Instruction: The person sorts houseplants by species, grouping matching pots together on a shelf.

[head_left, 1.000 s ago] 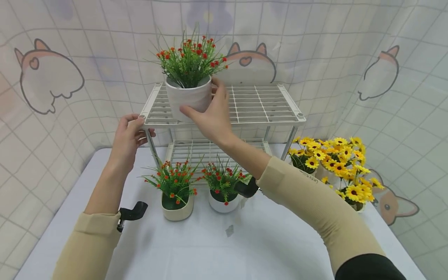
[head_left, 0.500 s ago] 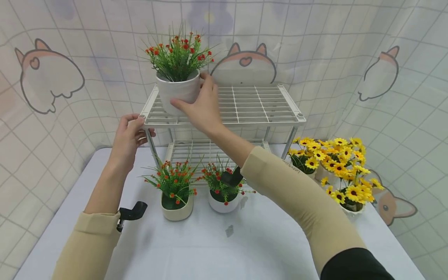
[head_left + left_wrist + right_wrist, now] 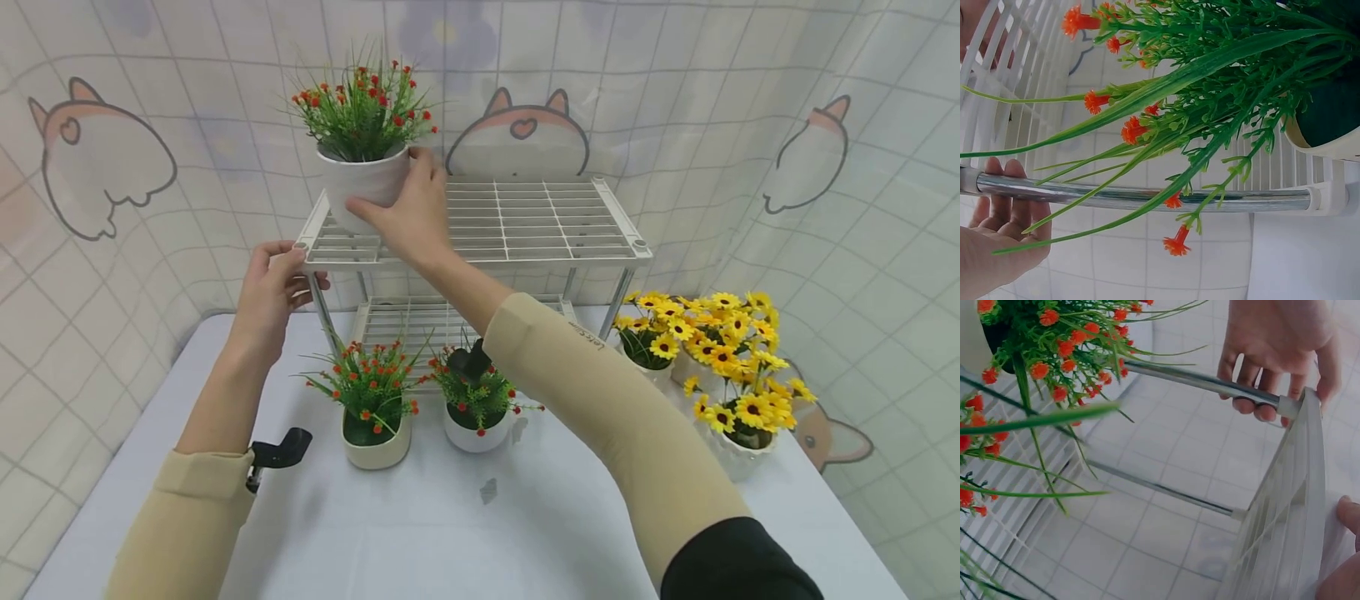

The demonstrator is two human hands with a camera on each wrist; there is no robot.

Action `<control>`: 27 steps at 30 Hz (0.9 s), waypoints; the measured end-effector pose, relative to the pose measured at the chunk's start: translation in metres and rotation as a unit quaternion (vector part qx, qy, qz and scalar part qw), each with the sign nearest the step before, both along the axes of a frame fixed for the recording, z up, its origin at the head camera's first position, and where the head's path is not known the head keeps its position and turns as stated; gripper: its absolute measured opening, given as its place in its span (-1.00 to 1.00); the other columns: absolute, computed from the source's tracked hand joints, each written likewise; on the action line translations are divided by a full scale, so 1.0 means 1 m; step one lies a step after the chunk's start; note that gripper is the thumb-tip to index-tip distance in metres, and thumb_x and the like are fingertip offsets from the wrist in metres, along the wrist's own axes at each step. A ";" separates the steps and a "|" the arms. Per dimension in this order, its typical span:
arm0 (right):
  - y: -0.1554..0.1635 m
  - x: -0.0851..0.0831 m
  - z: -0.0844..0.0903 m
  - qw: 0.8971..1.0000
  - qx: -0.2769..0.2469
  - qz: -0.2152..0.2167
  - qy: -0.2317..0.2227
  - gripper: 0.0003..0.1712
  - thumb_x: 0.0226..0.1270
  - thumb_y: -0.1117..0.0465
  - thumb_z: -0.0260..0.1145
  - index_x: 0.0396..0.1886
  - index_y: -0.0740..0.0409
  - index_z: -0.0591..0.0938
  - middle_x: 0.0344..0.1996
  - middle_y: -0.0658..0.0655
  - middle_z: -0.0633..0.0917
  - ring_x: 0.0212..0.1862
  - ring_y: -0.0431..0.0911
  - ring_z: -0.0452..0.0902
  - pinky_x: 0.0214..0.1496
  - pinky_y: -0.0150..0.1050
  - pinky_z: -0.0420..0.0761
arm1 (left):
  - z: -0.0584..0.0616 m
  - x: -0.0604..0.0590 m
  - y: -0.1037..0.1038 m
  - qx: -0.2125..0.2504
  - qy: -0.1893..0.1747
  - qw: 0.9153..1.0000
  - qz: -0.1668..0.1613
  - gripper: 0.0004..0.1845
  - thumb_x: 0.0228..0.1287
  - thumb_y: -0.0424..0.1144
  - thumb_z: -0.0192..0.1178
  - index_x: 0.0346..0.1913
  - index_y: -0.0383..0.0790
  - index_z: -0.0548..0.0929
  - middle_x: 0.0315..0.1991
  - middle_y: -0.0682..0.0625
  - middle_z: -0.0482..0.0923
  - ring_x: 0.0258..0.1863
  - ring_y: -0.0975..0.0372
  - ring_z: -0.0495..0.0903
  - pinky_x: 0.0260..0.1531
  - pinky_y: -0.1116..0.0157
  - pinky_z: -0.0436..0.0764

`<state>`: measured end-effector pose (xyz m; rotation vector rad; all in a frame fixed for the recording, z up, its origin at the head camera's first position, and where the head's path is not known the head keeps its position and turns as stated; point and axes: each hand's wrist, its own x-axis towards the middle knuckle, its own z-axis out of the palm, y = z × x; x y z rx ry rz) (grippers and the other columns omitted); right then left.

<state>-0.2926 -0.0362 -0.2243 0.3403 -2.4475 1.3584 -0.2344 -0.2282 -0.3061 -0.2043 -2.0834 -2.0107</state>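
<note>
My right hand (image 3: 408, 218) curls around the white pot of red flowers (image 3: 362, 185), which stands at the back left corner of the wire rack's (image 3: 525, 221) top shelf. My left hand (image 3: 272, 292) grips the rack's front left corner, fingers wrapped over the chrome post (image 3: 1147, 197) (clear in the left wrist view). On the worktop (image 3: 465, 533) below, 2 more red-flower pots (image 3: 375, 433) stand before the rack, with sunflower pots (image 3: 720, 367) at the right.

A potted plant (image 3: 360, 154) is held at the far-left corner of a two-tier rack (image 3: 525, 221); two pots (image 3: 420, 408) are set before it, sunflowers (image 3: 712, 350) to the right
</note>
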 end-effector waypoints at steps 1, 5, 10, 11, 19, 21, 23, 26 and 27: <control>-0.001 0.000 0.000 1.000 0.003 -0.002 -0.002 0.18 0.17 -0.14 0.59 0.58 0.13 0.10 0.43 0.19 0.25 0.41 -0.06 0.25 0.39 -0.32 0.29 | 0.000 0.000 0.000 0.001 -0.001 1.000 -0.001 -0.69 0.63 0.03 -0.04 0.20 -0.03 0.28 -0.13 -0.01 0.59 -0.13 0.19 0.62 0.03 0.24 0.42; -0.003 -0.001 0.000 1.000 0.018 -0.002 -0.005 0.16 0.18 -0.14 0.58 0.57 0.14 0.11 0.42 0.19 0.25 0.40 -0.07 0.26 0.38 -0.34 0.28 | -0.002 0.001 0.000 -0.002 -0.005 1.000 0.000 -0.68 0.63 0.03 -0.04 0.22 -0.03 0.27 -0.13 -0.02 0.58 -0.12 0.20 0.62 0.04 0.24 0.42; 0.004 0.004 0.000 1.000 0.018 0.024 -0.002 0.06 0.26 -0.07 0.54 0.53 0.21 0.15 0.36 0.20 0.32 0.35 -0.06 0.30 0.30 -0.36 0.34 | -0.002 0.002 0.000 -0.011 -0.002 1.000 0.003 -0.65 0.63 0.05 -0.05 0.25 -0.04 0.26 -0.12 -0.01 0.57 -0.10 0.19 0.62 0.06 0.24 0.41; 0.006 0.005 0.000 0.999 0.013 0.032 -0.002 0.04 0.27 -0.04 0.53 0.53 0.22 0.15 0.34 0.20 0.34 0.33 -0.06 0.32 0.27 -0.36 0.36 | -0.003 0.002 0.000 -0.009 -0.001 1.000 0.002 -0.64 0.63 0.05 -0.04 0.25 -0.05 0.26 -0.12 -0.02 0.57 -0.10 0.19 0.62 0.05 0.24 0.41; 0.032 0.032 0.005 0.994 -0.041 0.098 -0.017 0.02 0.25 0.05 0.56 0.53 0.20 0.19 0.19 0.13 0.46 0.19 -0.08 0.42 0.11 -0.31 0.48 | 0.000 0.001 0.000 0.003 0.003 1.000 0.000 -0.65 0.63 0.03 -0.04 0.24 -0.06 0.27 -0.10 -0.04 0.56 -0.12 0.19 0.62 0.05 0.25 0.42; 0.040 0.040 0.005 0.992 -0.047 0.117 -0.017 -0.02 0.25 0.07 0.56 0.51 0.18 0.22 0.19 0.13 0.47 0.19 -0.08 0.41 0.13 -0.30 0.49 | 0.000 0.000 0.000 -0.001 0.001 1.000 0.004 -0.66 0.63 0.02 -0.05 0.24 -0.05 0.27 -0.10 -0.04 0.56 -0.12 0.19 0.61 0.06 0.23 0.40; 0.050 0.049 0.003 0.989 -0.053 0.134 -0.018 -0.06 0.26 0.08 0.56 0.50 0.16 0.25 0.21 0.12 0.47 0.20 -0.10 0.41 0.16 -0.29 0.50 | 0.000 0.000 0.000 -0.007 -0.001 1.000 0.006 -0.67 0.64 0.02 -0.07 0.25 -0.05 0.26 -0.11 -0.04 0.55 -0.12 0.20 0.61 0.06 0.21 0.38; 0.065 0.062 -0.002 0.985 -0.065 0.159 -0.015 -0.15 0.28 0.13 0.54 0.45 0.15 0.31 0.20 0.11 0.48 0.20 -0.10 0.42 0.19 -0.26 0.51 | 0.000 0.000 0.000 -0.010 -0.003 1.000 0.006 -0.67 0.65 0.02 -0.08 0.25 -0.05 0.26 -0.11 -0.03 0.55 -0.12 0.20 0.61 0.06 0.20 0.38; 0.070 0.067 -0.004 0.983 -0.070 0.167 -0.015 -0.18 0.29 0.15 0.54 0.44 0.15 0.33 0.20 0.11 0.49 0.19 -0.10 0.44 0.20 -0.25 0.51 | 0.000 0.000 0.000 -0.006 -0.004 1.000 0.005 -0.67 0.64 0.02 -0.07 0.25 -0.05 0.26 -0.12 -0.03 0.56 -0.12 0.20 0.61 0.06 0.20 0.38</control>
